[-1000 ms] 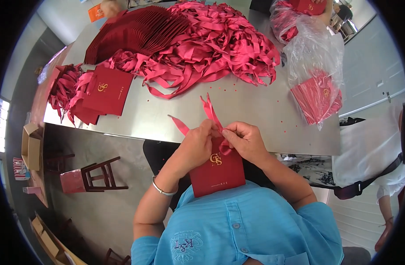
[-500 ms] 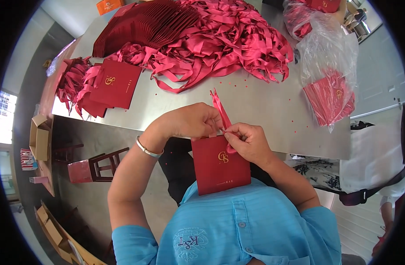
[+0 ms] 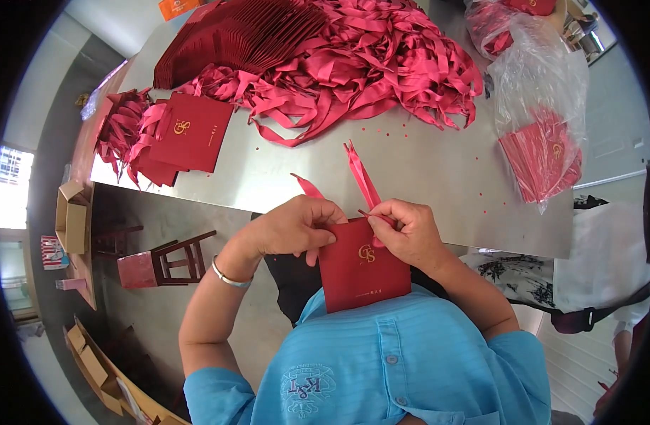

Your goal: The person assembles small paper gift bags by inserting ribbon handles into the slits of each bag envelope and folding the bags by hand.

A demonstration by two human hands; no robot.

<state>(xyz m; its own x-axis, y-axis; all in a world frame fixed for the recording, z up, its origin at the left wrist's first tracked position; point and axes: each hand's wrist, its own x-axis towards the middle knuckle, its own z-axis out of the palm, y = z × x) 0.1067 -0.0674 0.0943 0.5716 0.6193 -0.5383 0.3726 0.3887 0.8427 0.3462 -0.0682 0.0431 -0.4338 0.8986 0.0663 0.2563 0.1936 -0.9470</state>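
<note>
A small red bag [image 3: 365,273] is held with its lower edge against a blue shirt [image 3: 339,347], near a metal table [image 3: 438,188]. A pink ribbon [image 3: 365,183] is pinched at the bag's top edge by the right hand [image 3: 411,232]. The bag's upper left corner is touched by the left hand [image 3: 293,225]; whether anything is gripped there cannot be told.

Wooden chair [image 3: 141,269], open cardboard box [image 3: 75,225]
</note>
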